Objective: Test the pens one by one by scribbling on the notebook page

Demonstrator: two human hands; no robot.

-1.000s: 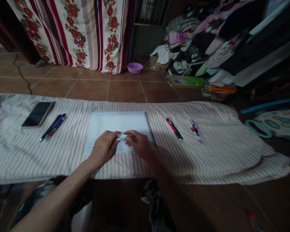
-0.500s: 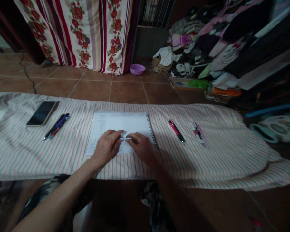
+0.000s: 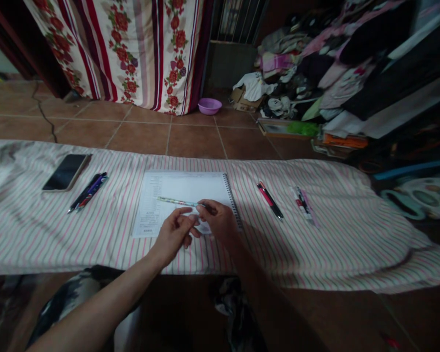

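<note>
A slim, light-coloured patterned pen (image 3: 178,201) is pinched by its right end in my right hand (image 3: 220,220). It points left, tilted slightly, above the spiral notebook (image 3: 190,181). My left hand (image 3: 176,230) is just below the pen, its fingers curved and apart, with nothing visible in them. The fingertips of both hands come close together; whether they touch is unclear. Printed text shows on the notebook's left part, and its wire binding runs down the right side.
Left of the notebook lie a phone (image 3: 66,172) and several pens (image 3: 88,192). On the right are red and black pens (image 3: 270,200) and a pink and white pen group (image 3: 304,205). A striped cloth (image 3: 344,234) covers the table. Beyond it, a purple basin (image 3: 209,105) stands on the tiled floor.
My left hand has let go of the pen and dropped slightly below it, fingers loosened. The pen's length now shows, extending left from my right hand.
</note>
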